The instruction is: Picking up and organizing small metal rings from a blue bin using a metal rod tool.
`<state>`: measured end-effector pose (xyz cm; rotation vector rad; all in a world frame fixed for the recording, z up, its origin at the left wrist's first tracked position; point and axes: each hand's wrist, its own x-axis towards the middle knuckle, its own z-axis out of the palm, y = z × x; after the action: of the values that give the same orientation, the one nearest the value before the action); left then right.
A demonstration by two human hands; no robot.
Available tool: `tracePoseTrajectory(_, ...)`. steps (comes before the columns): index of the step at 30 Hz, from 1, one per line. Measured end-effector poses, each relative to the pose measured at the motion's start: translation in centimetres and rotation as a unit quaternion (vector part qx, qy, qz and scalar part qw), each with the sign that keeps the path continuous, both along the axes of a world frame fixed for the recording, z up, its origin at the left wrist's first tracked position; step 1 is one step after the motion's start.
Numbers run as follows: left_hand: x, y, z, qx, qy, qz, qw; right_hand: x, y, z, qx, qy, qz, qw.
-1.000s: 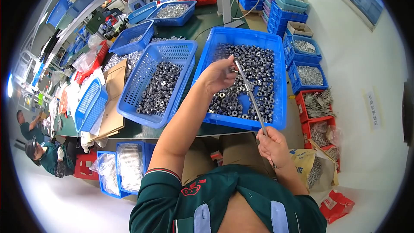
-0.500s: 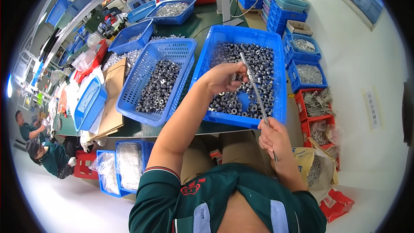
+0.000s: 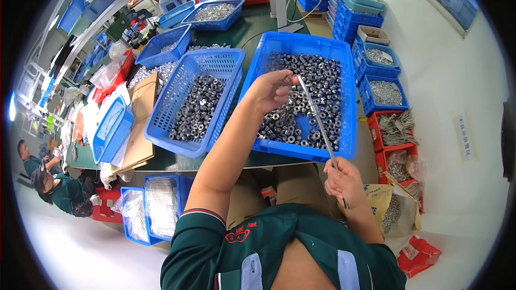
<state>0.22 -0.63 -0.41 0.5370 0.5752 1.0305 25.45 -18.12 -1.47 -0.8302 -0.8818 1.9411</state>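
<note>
A thin metal rod [image 3: 323, 132] slants over the large blue bin [image 3: 352, 102], its upper end leaning left. My right hand [image 3: 344, 181] is closed around the rod's lower part. At its upper end my left hand [image 3: 271, 92] pinches a small shiny metal piece [image 3: 290, 79], close to or touching the tip; the fingers partly hide it. A small metal collar [image 3: 314, 109] sits around the rod below the tip. Beneath both hands, the bin holds many dark and silvery ring-shaped metal nuts [image 3: 325, 83].
Left of the bin stands a blue perforated basket [image 3: 236, 72] with similar nuts. Cardboard [image 3: 141, 139] and a smaller blue basket [image 3: 114, 129] lie farther left. Stacked crates [image 3: 384, 94] line the right wall. Two people [image 3: 62, 193] sit at far left.
My left hand has moved up and left to the rod's tip. The rod's upper end has shifted slightly left and down. My right hand keeps its hold, slightly lower.
</note>
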Motion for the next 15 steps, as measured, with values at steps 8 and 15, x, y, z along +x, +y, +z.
tracePoseTrajectory(8,0.8,-0.3,0.5,-0.028,0.052,0.039,0.998,-0.1,-0.2,-0.1,-0.017,0.012,0.030,0.999)
tracePoseTrajectory(15,1.1,-0.3,0.9,-0.031,0.087,0.058,0.994,-0.2,-0.1,-0.2,-0.029,0.001,0.030,0.999)
